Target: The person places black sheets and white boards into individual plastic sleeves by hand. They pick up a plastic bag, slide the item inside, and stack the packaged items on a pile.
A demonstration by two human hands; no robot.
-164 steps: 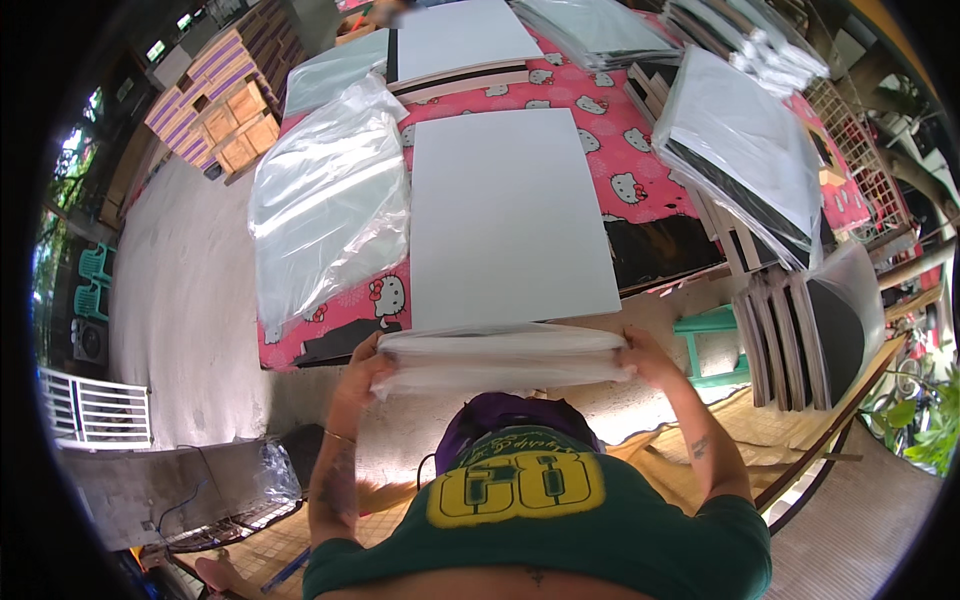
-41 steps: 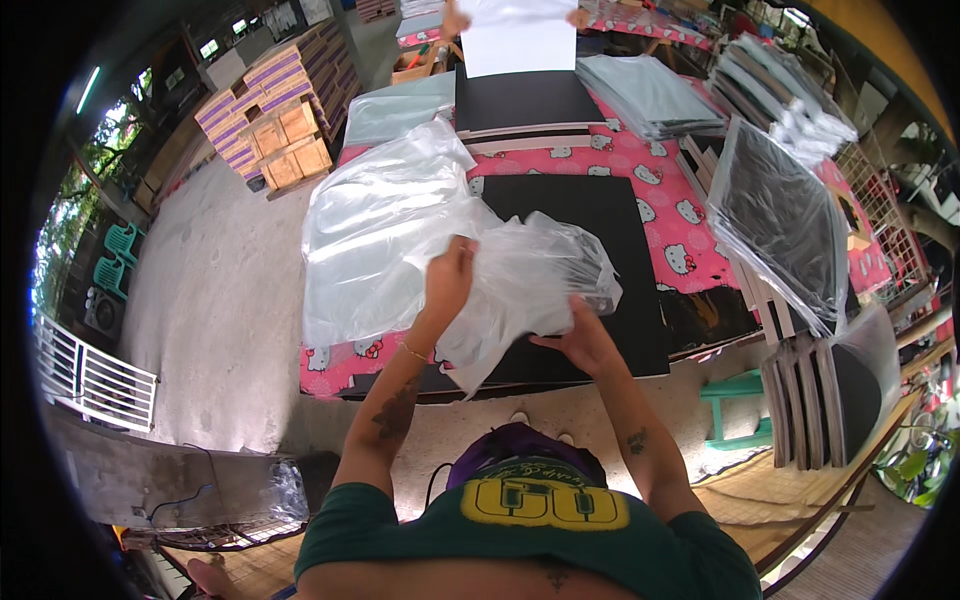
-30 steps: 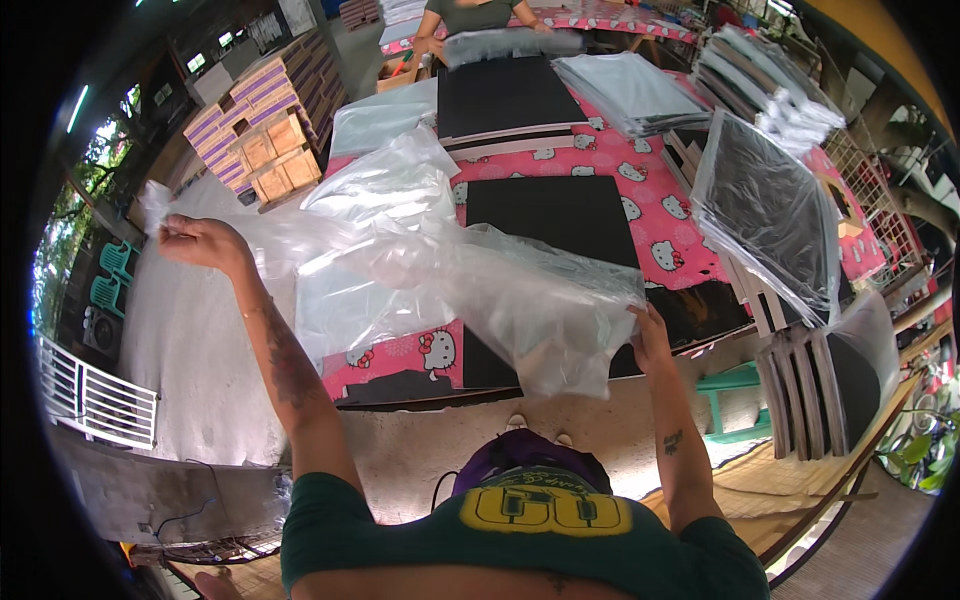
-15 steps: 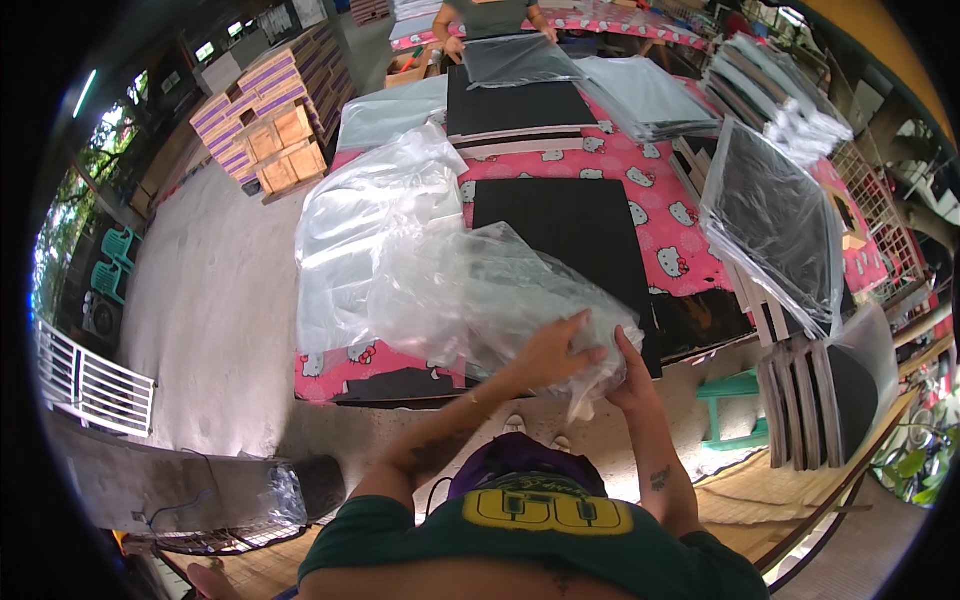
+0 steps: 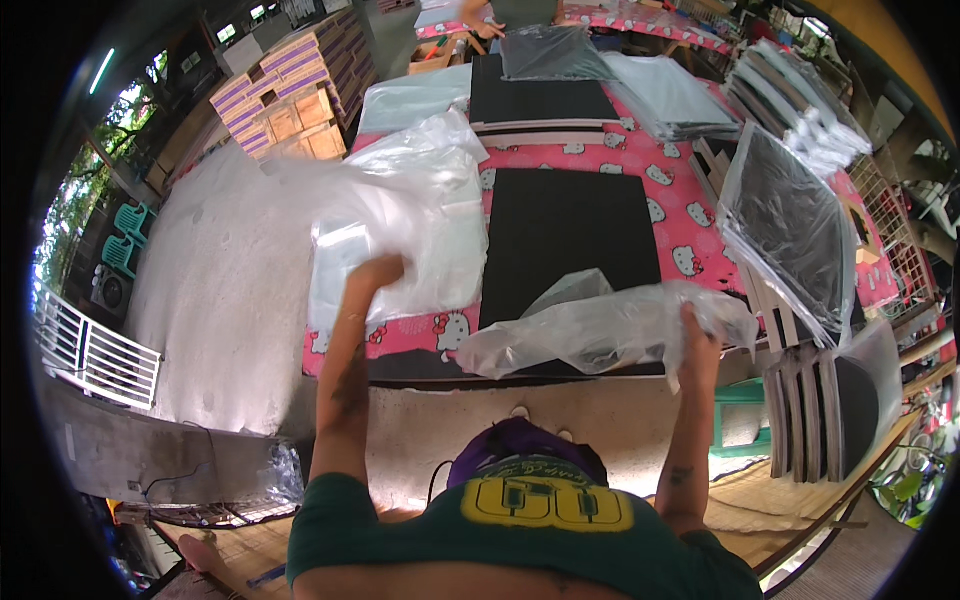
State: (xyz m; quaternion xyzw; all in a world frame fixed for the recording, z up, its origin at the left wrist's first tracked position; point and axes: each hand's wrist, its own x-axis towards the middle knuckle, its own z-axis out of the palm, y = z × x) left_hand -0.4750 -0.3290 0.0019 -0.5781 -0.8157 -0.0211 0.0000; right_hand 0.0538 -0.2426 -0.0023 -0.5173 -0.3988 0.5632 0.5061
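My left hand (image 5: 380, 270) is closed over the left part of the table, gripping a clear plastic bag (image 5: 375, 205) that is smeared by motion. Under it lies a stack of clear plastic bags (image 5: 455, 245). Off to the right, my right hand (image 5: 700, 345) grips a second, crumpled clear plastic bag (image 5: 590, 335), which stretches leftward along the table's near edge. That bag overlaps the near part of a flat black board (image 5: 570, 230) lying in front of me. The right fingertips are partly hidden by the plastic.
A pink patterned cloth (image 5: 685, 235) covers the table. More black boards (image 5: 540, 95) and flat plastic bags (image 5: 670, 95) lie farther back. Bagged boards (image 5: 785, 220) lean at the right, above a green stool (image 5: 740, 415). Stacked cartons (image 5: 300, 90) stand far left. Another person's hand (image 5: 485, 28) shows at the far side.
My hands have moved apart, one bag going left with the left hand and the other right with the right hand. More of the black board shows. The far person has shifted left.
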